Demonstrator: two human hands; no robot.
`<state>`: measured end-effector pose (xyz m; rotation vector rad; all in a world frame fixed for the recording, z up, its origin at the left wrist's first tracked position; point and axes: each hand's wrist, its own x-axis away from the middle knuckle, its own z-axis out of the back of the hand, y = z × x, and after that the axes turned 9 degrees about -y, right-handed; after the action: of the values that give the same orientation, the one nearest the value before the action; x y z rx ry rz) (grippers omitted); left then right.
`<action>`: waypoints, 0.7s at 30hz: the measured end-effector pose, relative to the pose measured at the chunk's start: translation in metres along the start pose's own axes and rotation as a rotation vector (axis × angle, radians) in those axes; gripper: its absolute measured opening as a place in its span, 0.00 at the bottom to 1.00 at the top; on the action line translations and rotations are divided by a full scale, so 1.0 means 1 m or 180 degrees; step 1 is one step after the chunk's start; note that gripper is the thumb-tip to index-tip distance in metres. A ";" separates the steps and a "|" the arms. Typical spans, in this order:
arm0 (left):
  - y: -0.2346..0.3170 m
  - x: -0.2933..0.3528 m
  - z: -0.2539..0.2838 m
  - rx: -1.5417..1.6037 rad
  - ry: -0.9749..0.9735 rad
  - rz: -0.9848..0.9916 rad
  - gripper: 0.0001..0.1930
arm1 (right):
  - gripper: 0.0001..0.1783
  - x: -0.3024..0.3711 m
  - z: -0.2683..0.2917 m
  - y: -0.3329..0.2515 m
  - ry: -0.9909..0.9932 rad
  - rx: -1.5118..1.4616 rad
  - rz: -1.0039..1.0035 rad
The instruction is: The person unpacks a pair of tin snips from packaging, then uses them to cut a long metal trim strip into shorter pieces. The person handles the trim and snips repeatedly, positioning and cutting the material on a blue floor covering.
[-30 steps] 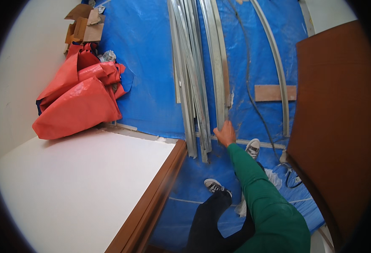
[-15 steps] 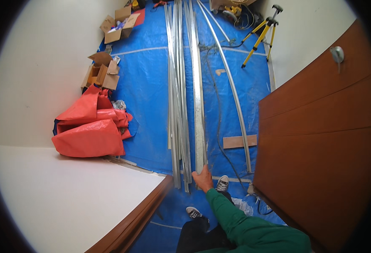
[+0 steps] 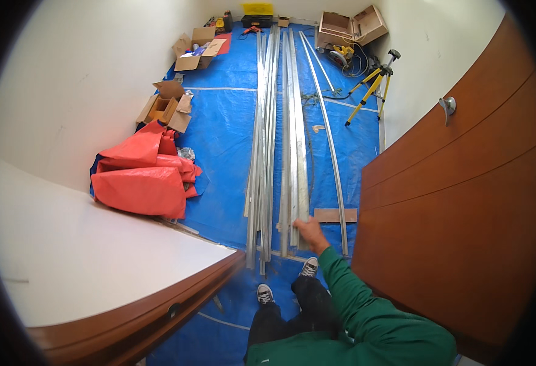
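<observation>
My right hand (image 3: 311,233), in a green sleeve, is closed around the near end of a long metal channel (image 3: 299,152). Its thumb lies on the left side of the metal, while the fingers are partly hidden behind the channel's edge. Immediately to the left, another metal channel (image 3: 284,183) runs alongside the held one. Across a narrow strip of blue sheet lies a bundle of several long, shiny metal profiles (image 3: 260,171). A thinner metal strip (image 3: 331,146) lies apart on the right. My left hand is out of view.
Blue sheeting (image 3: 219,152) covers the floor. A brown door (image 3: 444,195) stands on the right, a wood-edged wall end (image 3: 219,280) on the left. Along the sides are a folded red tarp (image 3: 140,189), a cardboard box (image 3: 202,56), a yellow tripod (image 3: 365,97) and a wooden board (image 3: 335,215).
My right hand has moved right and farther forward with the channel's near end, opening a gap from the left bundle. My view has shifted, showing more of the room's far end.
</observation>
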<state>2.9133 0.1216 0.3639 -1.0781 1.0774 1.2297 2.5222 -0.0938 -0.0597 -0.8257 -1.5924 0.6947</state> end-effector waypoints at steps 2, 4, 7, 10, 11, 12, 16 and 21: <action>0.025 0.029 -0.011 0.0382 0.0252 -0.0428 0.29 | 0.20 0.014 0.008 -0.032 -0.0107 -0.0149 -0.0118; 0.084 0.058 -0.025 0.0965 -0.0480 -0.0308 0.27 | 0.19 0.027 0.018 -0.059 -0.0125 -0.0228 -0.0212; 0.128 0.114 -0.017 0.2022 -0.3063 0.1455 0.33 | 0.18 0.034 0.028 -0.096 -0.0156 -0.0012 -0.0269; 0.150 0.172 -0.090 0.2802 -0.4411 0.2527 0.43 | 0.16 0.056 0.046 -0.124 0.0019 0.0015 -0.0317; 0.154 0.226 -0.115 0.2919 -0.4597 0.3303 0.47 | 0.16 0.062 0.044 -0.138 -0.0063 0.0024 -0.0357; 0.158 0.285 -0.145 0.3056 -0.4743 0.4075 0.51 | 0.16 0.064 0.045 -0.149 -0.0124 0.0036 -0.0377; 0.181 0.392 -0.225 0.3660 -0.5732 0.5601 0.62 | 0.17 0.063 0.041 -0.171 -0.0158 0.0011 -0.0250; 0.242 0.381 -0.265 0.6736 -0.4451 0.7260 0.65 | 0.17 0.061 0.039 -0.164 -0.0221 -0.0101 -0.0171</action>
<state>2.6778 -0.0673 -0.0640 -2.9735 -1.0855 -0.6618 2.4548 -0.1388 0.1003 -0.7865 -1.6857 0.6675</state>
